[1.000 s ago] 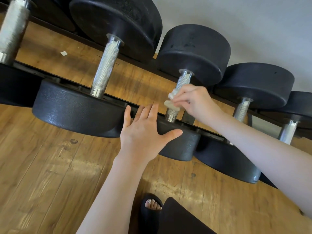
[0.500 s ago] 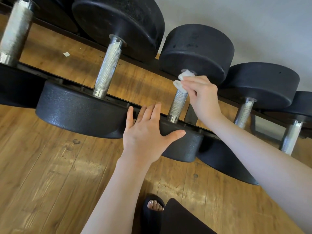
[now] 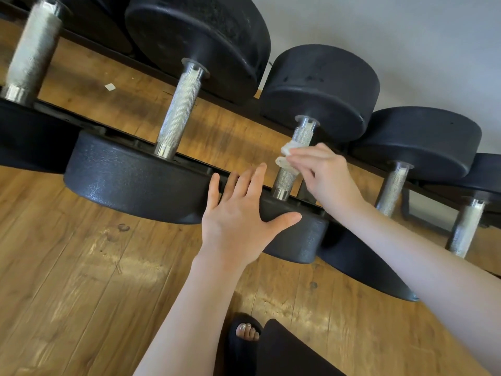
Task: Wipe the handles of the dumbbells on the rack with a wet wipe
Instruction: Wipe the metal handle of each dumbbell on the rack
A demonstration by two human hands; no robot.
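Observation:
Several black dumbbells with knurled silver handles lie side by side on a dark rack rail [image 3: 189,161]. My right hand [image 3: 325,175] grips a crumpled white wet wipe [image 3: 287,154] wrapped around the middle of the third dumbbell's handle [image 3: 286,180]. My left hand [image 3: 238,213] lies flat with straight fingers on that dumbbell's near head [image 3: 298,237], thumb spread along its face. The handles to the left [image 3: 180,112] and to the right [image 3: 393,185] are bare.
A wooden plank floor [image 3: 81,267] runs under the rack. A white wall [image 3: 379,36] stands behind the far dumbbell heads. A foot in a black sandal [image 3: 245,332] and a dark trouser leg show at the bottom. A small white scrap [image 3: 109,87] lies on the floor.
My right hand slid the wipe up the handle to its far end, then back down to the middle. My left hand stayed flat on the near head.

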